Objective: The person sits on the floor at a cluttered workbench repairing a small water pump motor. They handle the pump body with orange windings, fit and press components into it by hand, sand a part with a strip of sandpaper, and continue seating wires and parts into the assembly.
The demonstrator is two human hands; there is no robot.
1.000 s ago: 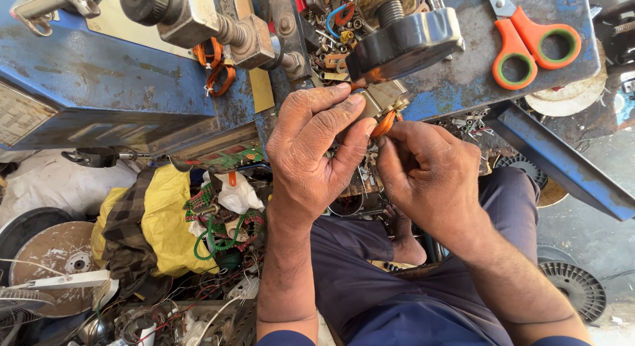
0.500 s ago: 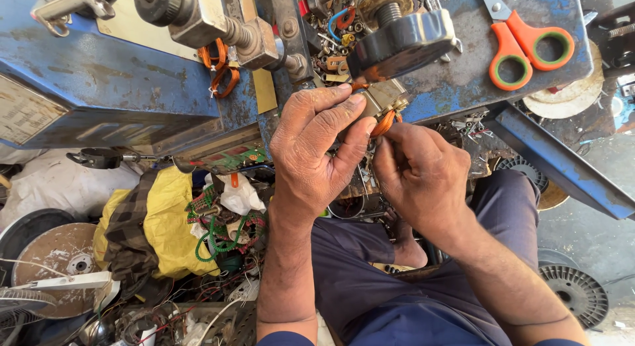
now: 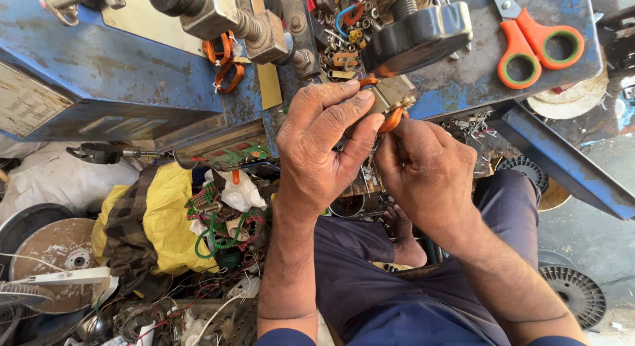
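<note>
My left hand [image 3: 325, 144] and my right hand [image 3: 426, 171] meet over a small beige metal part [image 3: 391, 94] wound with an orange copper coil [image 3: 391, 119]. The left fingers close around the part from the left and top. The right fingers pinch the orange coil from below. Both hands hover at the edge of a worn blue metal workbench [image 3: 106, 81], just under a black plastic knob [image 3: 417, 35]. Much of the part is hidden by my fingers.
Orange-handled scissors [image 3: 536, 45] lie on the bench at upper right. Loose screws and small parts [image 3: 337, 28] sit in a channel. Orange coils [image 3: 221, 61] hang by a metal spindle. Yellow cloth [image 3: 165, 220], green wire [image 3: 218, 237], discs and scrap fill the floor at left.
Both hands stay on the coil part with only slight finger shifts. The view has drifted a little, nothing was let go.
</note>
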